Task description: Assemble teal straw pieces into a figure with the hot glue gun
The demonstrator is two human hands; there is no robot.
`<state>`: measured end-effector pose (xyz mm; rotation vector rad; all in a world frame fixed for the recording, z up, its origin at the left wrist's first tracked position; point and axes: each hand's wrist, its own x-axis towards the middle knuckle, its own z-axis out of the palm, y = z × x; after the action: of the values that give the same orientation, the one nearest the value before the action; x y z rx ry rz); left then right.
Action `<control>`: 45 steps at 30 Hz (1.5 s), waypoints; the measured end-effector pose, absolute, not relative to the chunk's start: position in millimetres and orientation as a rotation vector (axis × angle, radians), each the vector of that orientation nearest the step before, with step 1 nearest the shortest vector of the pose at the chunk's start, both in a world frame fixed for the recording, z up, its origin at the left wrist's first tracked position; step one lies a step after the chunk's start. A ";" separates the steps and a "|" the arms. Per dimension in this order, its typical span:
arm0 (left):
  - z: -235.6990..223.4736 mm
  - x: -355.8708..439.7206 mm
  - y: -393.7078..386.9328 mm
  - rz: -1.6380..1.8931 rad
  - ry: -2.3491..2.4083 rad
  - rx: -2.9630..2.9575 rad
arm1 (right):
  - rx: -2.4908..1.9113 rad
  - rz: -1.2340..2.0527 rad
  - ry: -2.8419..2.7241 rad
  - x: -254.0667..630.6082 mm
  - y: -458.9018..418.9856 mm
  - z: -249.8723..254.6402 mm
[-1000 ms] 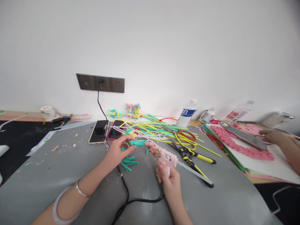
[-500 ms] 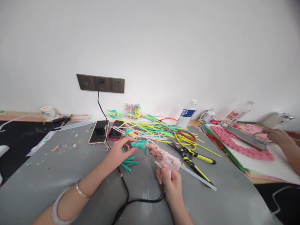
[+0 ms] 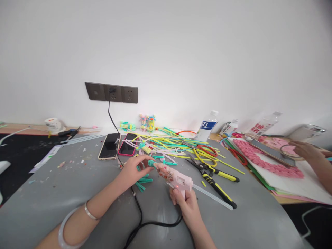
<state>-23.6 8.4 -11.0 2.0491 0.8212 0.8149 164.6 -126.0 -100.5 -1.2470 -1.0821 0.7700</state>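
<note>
My right hand (image 3: 183, 200) is wrapped round the grip of a pale pink hot glue gun (image 3: 178, 179), whose nozzle end is crusted with coloured residue. A clear glue stick (image 3: 212, 196) juts from its back. Between the fingertips of my left hand (image 3: 137, 168) is a small teal pipe cleaner piece (image 3: 151, 162), partly hidden by the fingers. The nozzle meets or nearly meets this piece; I cannot tell whether they touch. Short teal pipe cleaner lengths (image 3: 144, 181) lie under my left hand, and more lie just behind the gun.
Behind lie yellow, white and green pipe cleaners (image 3: 166, 141), two phones (image 3: 109, 147), scissors (image 3: 207, 152) and yellow-black pliers (image 3: 215, 183). A bottle (image 3: 206, 126) stands by the wall. Black cable (image 3: 153, 222) crosses the front. Another person's hand (image 3: 307, 152) is at right, near pink braided work (image 3: 272, 166).
The glue gun has moved left and slightly up, its nozzle closer to my left fingertips. My left fingers now cover more of the teal piece.
</note>
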 end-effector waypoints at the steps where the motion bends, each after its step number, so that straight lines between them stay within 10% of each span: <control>1: -11.3 -23.4 8.4 0.815 0.817 2.054 | -1.258 0.763 -1.086 164.2 -126.3 -100.1; 45: -7.8 -24.3 6.9 0.924 0.774 2.052 | -1.273 0.778 -1.071 161.3 -124.7 -92.3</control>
<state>-24.3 6.9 -7.8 2.0519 0.7742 0.9240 161.3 -124.7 -92.3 -1.2732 -1.0715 0.7780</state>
